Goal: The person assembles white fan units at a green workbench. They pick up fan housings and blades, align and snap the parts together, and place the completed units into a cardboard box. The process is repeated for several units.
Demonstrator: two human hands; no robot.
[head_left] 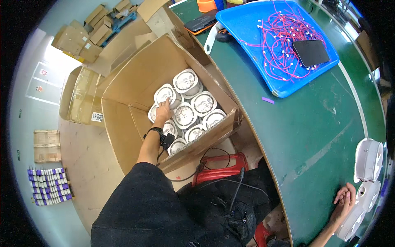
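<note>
My left hand (163, 112) reaches down into a large open cardboard box (123, 88). Its fingers are bent over a white rounded-square plastic housing (163, 91) that sits on top of others. Several more such housings (203, 103) fill the box, with thin wires lying in their round faces. Over the green table my right hand (345, 199) rests with loosely curled, slightly parted fingers and nothing in them. Right beside it, along the far right, stands a row of white housings (367, 160).
A blue tray (279, 89) holds tangled pink wires (275, 49) and a black phone (311, 52) on the green table (300, 136). A red stool (218, 168) stands between box and table. More cartons (82, 92) are on the left; a black case (201, 22) lies by the tray.
</note>
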